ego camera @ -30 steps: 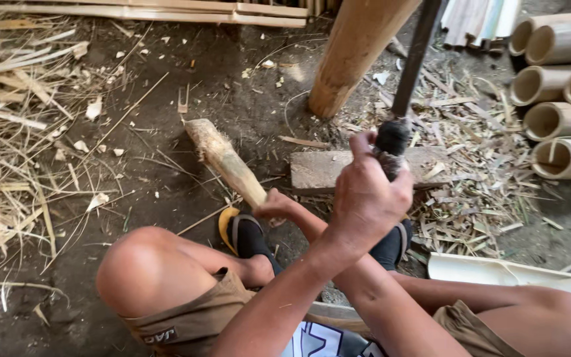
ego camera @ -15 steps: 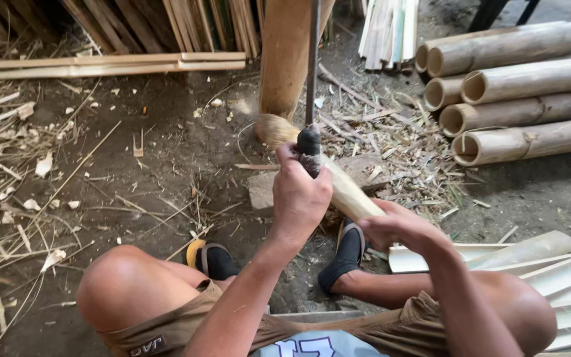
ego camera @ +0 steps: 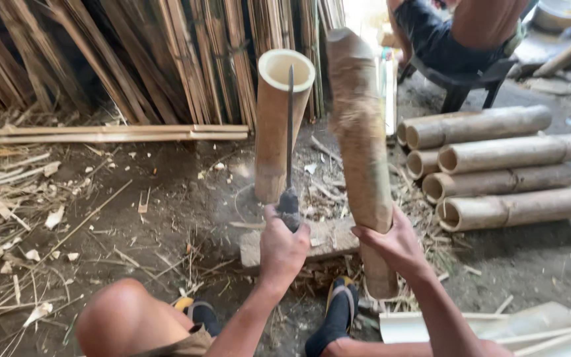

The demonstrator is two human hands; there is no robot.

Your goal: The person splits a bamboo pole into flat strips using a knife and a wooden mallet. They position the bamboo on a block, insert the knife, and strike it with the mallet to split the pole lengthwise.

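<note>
Bamboo tube (ego camera: 279, 125) stands upright on the dirt floor, left of centre. Left hand (ego camera: 284, 248) is clenched around the handle of a long blade (ego camera: 290, 119) (edge set against the tube's rim). Right hand (ego camera: 394, 241) grips a wooden club (ego camera: 359, 145), raised beside it.

Bare dirt floor (ego camera: 166, 198) lies open left of the upright bamboo tube (ego camera: 275, 145). Stacked bamboo poles (ego camera: 503, 172) block the right, leaning slats (ego camera: 133, 59) close off the back, and a flat block (ego camera: 325, 241) sits underfoot.
</note>
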